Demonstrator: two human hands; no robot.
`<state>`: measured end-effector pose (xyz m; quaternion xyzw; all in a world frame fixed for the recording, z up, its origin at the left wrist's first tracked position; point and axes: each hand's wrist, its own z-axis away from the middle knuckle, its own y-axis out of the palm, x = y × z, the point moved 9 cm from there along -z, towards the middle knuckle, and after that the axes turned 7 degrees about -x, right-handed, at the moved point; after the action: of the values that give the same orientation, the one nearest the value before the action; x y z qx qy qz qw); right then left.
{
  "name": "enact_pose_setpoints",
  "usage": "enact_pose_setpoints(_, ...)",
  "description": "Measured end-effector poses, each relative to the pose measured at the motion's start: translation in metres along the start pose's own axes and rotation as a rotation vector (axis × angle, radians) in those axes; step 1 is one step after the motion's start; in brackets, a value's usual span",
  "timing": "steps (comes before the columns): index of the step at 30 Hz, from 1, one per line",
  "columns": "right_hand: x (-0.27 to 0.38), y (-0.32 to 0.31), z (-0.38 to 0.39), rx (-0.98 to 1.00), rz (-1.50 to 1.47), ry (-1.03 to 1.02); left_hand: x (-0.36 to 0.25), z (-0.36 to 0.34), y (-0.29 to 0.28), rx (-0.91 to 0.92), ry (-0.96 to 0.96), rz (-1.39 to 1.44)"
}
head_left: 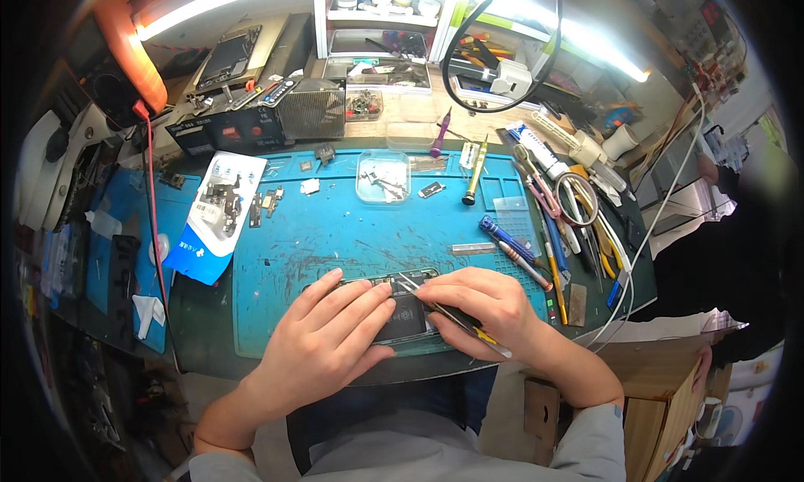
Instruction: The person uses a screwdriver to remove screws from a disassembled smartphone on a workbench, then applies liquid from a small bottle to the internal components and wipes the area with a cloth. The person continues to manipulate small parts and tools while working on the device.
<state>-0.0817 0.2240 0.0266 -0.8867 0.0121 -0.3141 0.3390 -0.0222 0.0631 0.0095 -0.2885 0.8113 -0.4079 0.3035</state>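
Note:
My left hand (322, 340) lies over the left part of an opened smartphone (399, 319), its fingers stretched out across the housing and dark battery. My right hand (490, 310) grips metal tweezers with yellow on the handle (481, 335); their tips reach over the phone's upper inner components. The phone lies on a blue repair mat (285, 239) near the front edge of the bench.
A clear parts box (383, 177), a blue-white package (213, 214), loose components (264, 206) and several screwdrivers (511, 239) surround the phone. Pliers and tools (599, 260) crowd the right. A red cable (151, 197) runs down the left. A dark-clothed person (712, 256) is at the right.

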Motion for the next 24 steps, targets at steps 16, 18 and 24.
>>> enact_pose_setpoints(16, -0.013, 0.002, -0.007, 0.043, -0.099, 0.096, -0.001, -0.002, 0.0, 0.035, -0.019, -0.026)
enact_pose_setpoints(18, -0.015, 0.002, -0.008, 0.052, -0.115, 0.113, -0.001, -0.003, 0.0, 0.029, -0.018, -0.028)
enact_pose_setpoints(24, -0.023, 0.003, -0.01, 0.091, -0.194, 0.18, -0.002, -0.003, 0.0, 0.037, -0.019, -0.043)
